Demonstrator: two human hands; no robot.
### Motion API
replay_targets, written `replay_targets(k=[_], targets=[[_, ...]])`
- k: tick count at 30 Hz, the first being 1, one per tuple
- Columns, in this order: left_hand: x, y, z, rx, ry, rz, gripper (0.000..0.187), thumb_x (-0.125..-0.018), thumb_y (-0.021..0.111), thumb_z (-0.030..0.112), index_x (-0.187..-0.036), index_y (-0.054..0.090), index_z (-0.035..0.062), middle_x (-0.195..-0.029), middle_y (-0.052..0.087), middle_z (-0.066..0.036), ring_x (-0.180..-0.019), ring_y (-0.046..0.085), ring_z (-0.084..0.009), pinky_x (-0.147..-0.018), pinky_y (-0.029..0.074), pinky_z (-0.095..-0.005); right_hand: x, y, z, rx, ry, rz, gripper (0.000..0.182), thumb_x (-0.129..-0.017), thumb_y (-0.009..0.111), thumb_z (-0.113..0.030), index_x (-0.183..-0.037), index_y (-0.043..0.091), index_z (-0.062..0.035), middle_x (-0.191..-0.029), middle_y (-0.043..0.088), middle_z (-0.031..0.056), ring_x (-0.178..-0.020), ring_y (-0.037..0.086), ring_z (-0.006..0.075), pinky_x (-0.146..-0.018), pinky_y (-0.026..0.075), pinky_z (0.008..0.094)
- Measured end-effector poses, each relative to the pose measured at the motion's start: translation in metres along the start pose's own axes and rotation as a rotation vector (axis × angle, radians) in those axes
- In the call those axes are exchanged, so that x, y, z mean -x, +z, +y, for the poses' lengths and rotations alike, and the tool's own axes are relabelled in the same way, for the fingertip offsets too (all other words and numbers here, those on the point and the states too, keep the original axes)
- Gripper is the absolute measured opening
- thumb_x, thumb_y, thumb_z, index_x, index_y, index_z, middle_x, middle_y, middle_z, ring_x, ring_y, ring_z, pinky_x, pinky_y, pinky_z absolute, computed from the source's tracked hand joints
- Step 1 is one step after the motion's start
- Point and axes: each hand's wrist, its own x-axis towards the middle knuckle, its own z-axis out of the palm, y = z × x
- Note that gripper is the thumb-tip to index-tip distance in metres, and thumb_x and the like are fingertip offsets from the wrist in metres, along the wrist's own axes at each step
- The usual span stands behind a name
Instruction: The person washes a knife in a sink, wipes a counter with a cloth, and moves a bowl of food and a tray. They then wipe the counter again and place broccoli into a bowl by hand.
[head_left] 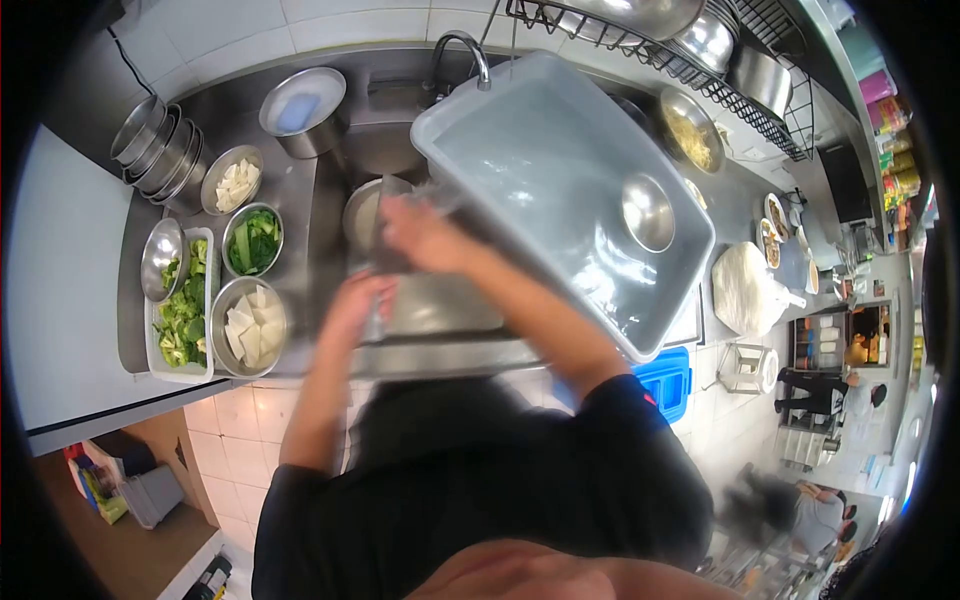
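Note:
Both my hands are over the sink (440,305), blurred by motion. My left hand (360,302) is low at the sink's left side, its fingers bent round something I cannot make out. Further up, my right hand (420,232) is at a greyish, see-through thing (397,188), also smeared. Just behind them a round metal bowl (362,215) with pale contents sits in the sink. The large grey tub (520,150) of clear liquid lies right of my right hand, with a small metal bowl (648,212) in it. Above the sink curves the tap (465,42).
Left stand bowls of leafy greens (253,240), white slices (255,328) and pale pieces (237,186), beside a tray of broccoli (184,325). A pot (312,135) stands behind. Right are a plastic bag (745,290), a blue crate (665,382), a stool (747,368) and several people (815,520).

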Motion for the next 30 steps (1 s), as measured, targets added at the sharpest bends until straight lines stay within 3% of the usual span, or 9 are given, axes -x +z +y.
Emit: replay_targets(k=[1,8,12,16,17,20,23,28,30], targets=[[-0.001,0.000,0.000,-0.001,0.002,0.002,0.012,-0.076,0.052,0.011,-0.081,0.050,0.0005,-0.057,0.045,-0.002,-0.042,0.043,-0.0117,-0.038,0.039,-0.0265,-0.005,0.017,-0.003,0.101,0.034,-0.134,0.066,-0.091,0.021,-0.047,-0.136,0.018,0.0015,-0.144,0.015,0.0151,-0.134,0.010,0.0254,-0.105,0.004,0.0512],[0.019,0.000,-0.003,-0.166,-0.069,0.035,0.010,-0.078,0.054,0.012,-0.074,0.048,0.0046,-0.056,0.046,-0.002,-0.041,0.044,-0.0109,-0.036,0.041,-0.0270,-0.035,0.046,0.037,0.083,0.417,-0.008,0.072,-0.089,0.020,-0.051,-0.137,0.008,0.0018,-0.145,0.006,0.0158,-0.135,0.007,0.0263,-0.105,0.002,0.0526],[0.020,-0.005,0.002,-0.168,-0.092,0.034,0.012,-0.079,0.054,0.013,-0.072,0.048,0.0055,-0.053,0.045,-0.002,-0.041,0.044,-0.0125,-0.037,0.041,-0.0281,-0.021,0.052,-0.004,0.320,0.245,-0.147,0.072,-0.089,0.021,-0.050,-0.137,0.009,0.0021,-0.145,0.004,0.0156,-0.135,0.007,0.0256,-0.105,0.003,0.0532],[0.026,-0.020,0.002,-0.270,-0.109,-0.045,0.010,-0.079,0.053,0.014,-0.074,0.050,0.0059,-0.054,0.046,-0.003,-0.042,0.044,-0.0137,-0.041,0.041,-0.0298,-0.040,0.038,0.024,-0.003,0.309,0.013,0.071,-0.089,0.023,-0.048,-0.136,0.013,0.0037,-0.144,0.008,0.0178,-0.134,0.010,0.0291,-0.105,0.007,0.0514],[0.025,-0.023,0.001,-0.272,-0.112,-0.051,0.010,-0.079,0.053,0.014,-0.074,0.050,0.0059,-0.054,0.046,-0.003,-0.042,0.044,-0.0137,-0.041,0.041,-0.0298,-0.043,0.031,0.030,-0.063,0.281,0.187,0.063,-0.089,0.031,-0.043,-0.132,0.026,0.0039,-0.137,0.027,0.0216,-0.127,0.029,0.0319,-0.103,0.022,0.0455],[0.025,-0.033,-0.012,-1.253,0.382,0.223,0.020,-0.073,0.053,0.014,-0.087,0.053,0.0003,-0.068,0.058,-0.018,-0.060,0.057,-0.0343,-0.060,0.047,-0.0432,-0.034,-0.043,0.009,-0.185,0.219,0.523,0.040,-0.087,0.042,-0.031,-0.111,0.054,-0.0009,-0.105,0.057,0.0218,-0.099,0.054,0.0364,-0.088,0.041,0.0391],[0.033,-0.014,0.004,-1.357,0.185,0.406,0.028,-0.070,0.054,0.013,-0.094,0.049,-0.0014,-0.080,0.059,-0.023,-0.079,0.057,-0.0407,-0.070,0.045,-0.0475,-0.004,-0.107,0.035,0.121,0.579,0.417,0.037,-0.085,0.043,-0.030,-0.104,0.059,-0.0028,-0.102,0.060,0.0193,-0.097,0.056,0.0343,-0.085,0.043,0.0404],[0.019,-0.026,-0.010,-1.501,0.222,0.523,0.024,-0.075,0.051,0.012,-0.096,0.050,0.0002,-0.081,0.061,-0.021,-0.077,0.060,-0.0382,-0.071,0.047,-0.0477,0.058,-0.089,0.141,0.799,0.457,0.140,0.034,-0.085,0.045,-0.028,-0.103,0.057,-0.0015,-0.095,0.062,0.0162,-0.085,0.060,0.0340,-0.075,0.048,0.0397],[0.010,-0.031,-0.012,-1.499,0.213,0.507,0.026,-0.071,0.054,0.008,-0.094,0.047,-0.0011,-0.087,0.059,-0.022,-0.078,0.059,-0.0386,-0.071,0.047,-0.0466,0.062,-0.095,0.152,-0.873,1.044,0.215,0.025,-0.087,0.043,-0.023,-0.090,0.057,-0.0016,-0.087,0.060,0.0146,-0.083,0.060,0.0265,-0.074,0.049,0.0349]])
